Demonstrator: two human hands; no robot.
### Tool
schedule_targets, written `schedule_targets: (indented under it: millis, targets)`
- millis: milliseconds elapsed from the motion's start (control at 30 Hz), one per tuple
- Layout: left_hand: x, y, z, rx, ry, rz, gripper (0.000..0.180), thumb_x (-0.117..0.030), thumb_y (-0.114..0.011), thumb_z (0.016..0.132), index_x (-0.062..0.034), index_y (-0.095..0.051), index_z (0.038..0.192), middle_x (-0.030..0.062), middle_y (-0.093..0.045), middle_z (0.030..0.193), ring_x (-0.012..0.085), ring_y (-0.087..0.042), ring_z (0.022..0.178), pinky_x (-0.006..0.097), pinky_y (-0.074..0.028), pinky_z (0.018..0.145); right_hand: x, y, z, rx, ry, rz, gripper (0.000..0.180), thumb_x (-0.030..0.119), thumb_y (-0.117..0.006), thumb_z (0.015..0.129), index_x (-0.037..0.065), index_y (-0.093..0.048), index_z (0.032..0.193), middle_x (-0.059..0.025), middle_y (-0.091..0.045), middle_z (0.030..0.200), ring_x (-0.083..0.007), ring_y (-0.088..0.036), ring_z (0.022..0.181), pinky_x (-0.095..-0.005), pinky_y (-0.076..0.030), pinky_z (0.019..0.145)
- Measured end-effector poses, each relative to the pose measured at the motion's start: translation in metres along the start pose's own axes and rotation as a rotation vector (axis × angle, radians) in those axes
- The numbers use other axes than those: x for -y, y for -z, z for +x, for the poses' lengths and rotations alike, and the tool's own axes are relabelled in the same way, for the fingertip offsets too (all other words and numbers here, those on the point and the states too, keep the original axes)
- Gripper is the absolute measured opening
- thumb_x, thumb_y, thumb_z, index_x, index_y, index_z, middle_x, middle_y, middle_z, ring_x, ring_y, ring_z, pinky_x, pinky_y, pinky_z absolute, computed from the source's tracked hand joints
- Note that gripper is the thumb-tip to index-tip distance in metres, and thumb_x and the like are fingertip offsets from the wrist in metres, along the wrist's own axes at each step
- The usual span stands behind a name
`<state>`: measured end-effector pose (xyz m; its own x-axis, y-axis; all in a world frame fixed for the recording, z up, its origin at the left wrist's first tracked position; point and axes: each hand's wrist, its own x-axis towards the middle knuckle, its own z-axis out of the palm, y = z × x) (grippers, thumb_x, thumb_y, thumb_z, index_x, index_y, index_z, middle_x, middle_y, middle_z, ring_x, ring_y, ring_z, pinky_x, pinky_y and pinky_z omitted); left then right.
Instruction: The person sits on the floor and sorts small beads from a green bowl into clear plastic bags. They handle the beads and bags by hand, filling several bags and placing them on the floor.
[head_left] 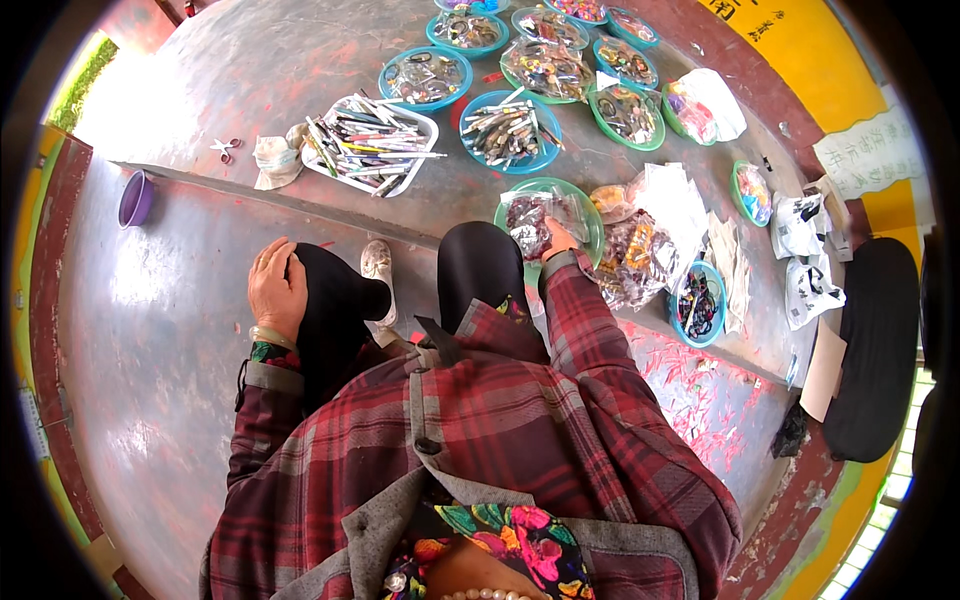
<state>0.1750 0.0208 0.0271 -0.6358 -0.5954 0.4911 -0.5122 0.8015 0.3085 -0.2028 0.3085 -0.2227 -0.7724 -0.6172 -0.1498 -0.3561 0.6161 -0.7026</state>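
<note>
Left hand [277, 290] rests on the left knee [335, 300]; right hand [558, 238] reaches into the bowl [590, 215] ahead, tray [372, 146] beyond, more bowls [560, 60] behind.

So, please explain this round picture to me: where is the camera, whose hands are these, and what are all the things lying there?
The camera sits on a person's head and looks down, so you see the person's own body: a red plaid jacket, black trousers, both arms. The wide lens bends the picture into a circle. No machine is here, only bare hands. The left hand rests on the left knee and holds nothing. The right hand reaches into a green bowl and touches a clear plastic bag of small dark items; whether the fingers grip it is hard to tell. On the grey floor and step stand more blue and green bowls of small goods, a white tray of pens, small scissors, a purple cup and loose bags.
</note>
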Motion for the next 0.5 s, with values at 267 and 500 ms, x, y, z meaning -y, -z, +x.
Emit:
schedule_targets:
  millis: [267, 500]
  targets:
    - [0.0, 0.004, 0.0, 0.016, -0.004, 0.001, 0.017, -0.009, -0.052, 0.079, -0.0016, -0.061, 0.093, 0.0136, -0.06, 0.101, 0.0304, -0.055, 0.095, 0.038, -0.042, 0.085, -0.022, -0.05, 0.038, -0.227, -0.226, 0.043, 0.031, 0.015, -0.062, 0.067, 0.005, -0.06, 0.097, -0.0101, -0.064, 0.084, -0.025, -0.06, 0.075, -0.0337, -0.046, 0.069]
    - [0.003, 0.001, -0.006, 0.016, 0.02, 0.013, 0.017, -0.01, -0.052, 0.079, -0.002, -0.061, 0.092, 0.0133, -0.06, 0.1, 0.0308, -0.055, 0.096, 0.038, -0.041, 0.085, 0.009, -0.05, 0.032, -0.497, -0.692, 1.069, 0.034, 0.011, -0.064, 0.065, 0.004, -0.055, 0.097, -0.01, -0.06, 0.09, -0.0214, -0.057, 0.081, -0.035, -0.043, 0.07]
